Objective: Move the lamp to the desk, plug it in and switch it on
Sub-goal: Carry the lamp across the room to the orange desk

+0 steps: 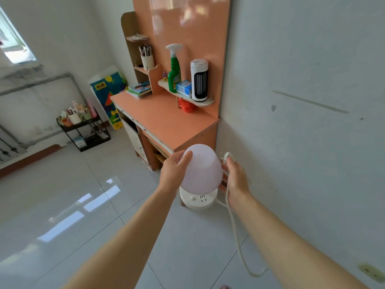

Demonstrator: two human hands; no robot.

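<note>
A small lamp with a pale pink ribbed shade (203,167) and a round white base (196,200) is held in the air just in front of the orange desk (164,122). My left hand (174,173) grips the shade's left side. My right hand (236,178) is on the shade's right side and also holds loops of the lamp's white cord (234,226). The cord hangs down past my right forearm and curls above the floor. A wall socket (371,272) sits low on the white wall at the bottom right. The base carries a small knob and a socket face.
The desk's shelf holds a green spray bottle (174,74), a blue packet (184,88) and a white tower fan (199,80). Books (139,89) lie at the desk's far end. A black rack (85,130) with cups stands on the tiled floor at the left.
</note>
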